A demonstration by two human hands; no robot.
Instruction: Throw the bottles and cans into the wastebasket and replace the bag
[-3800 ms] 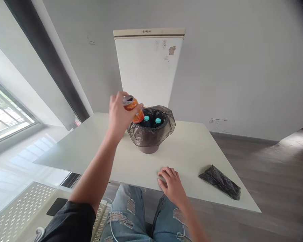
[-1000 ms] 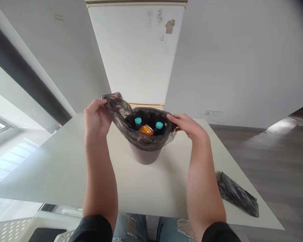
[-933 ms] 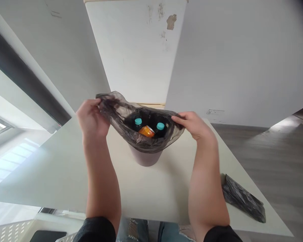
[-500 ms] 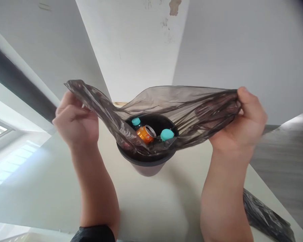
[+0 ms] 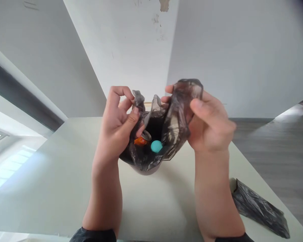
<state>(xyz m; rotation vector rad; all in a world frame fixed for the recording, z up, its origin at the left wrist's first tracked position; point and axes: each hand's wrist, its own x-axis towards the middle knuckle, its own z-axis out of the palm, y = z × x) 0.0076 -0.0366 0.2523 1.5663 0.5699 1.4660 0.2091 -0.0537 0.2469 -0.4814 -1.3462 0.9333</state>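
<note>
A thin, see-through black garbage bag (image 5: 175, 124) lines a small bin (image 5: 146, 170) on the table, its mouth pulled up above the rim. My left hand (image 5: 118, 124) pinches the bag's left edge between thumb and fingers. On the other side, my right hand (image 5: 208, 119) grips a bunched part of the bag, thumb in front and fingertips behind. Inside lie an orange drink can (image 5: 140, 140) with its top facing up and a turquoise bottle cap (image 5: 156, 146). The bottle under that cap is mostly hidden.
A roll of black garbage bags (image 5: 261, 208) lies on the pale table (image 5: 161, 208) at the right, close to my right forearm. White and grey walls rise behind the table. Grey flooring (image 5: 257, 148) shows past its right edge.
Both hands have come inward, bringing the stretched bag mouth together into bunched folds. The second turquoise cap, at the back left, is now out of sight.
</note>
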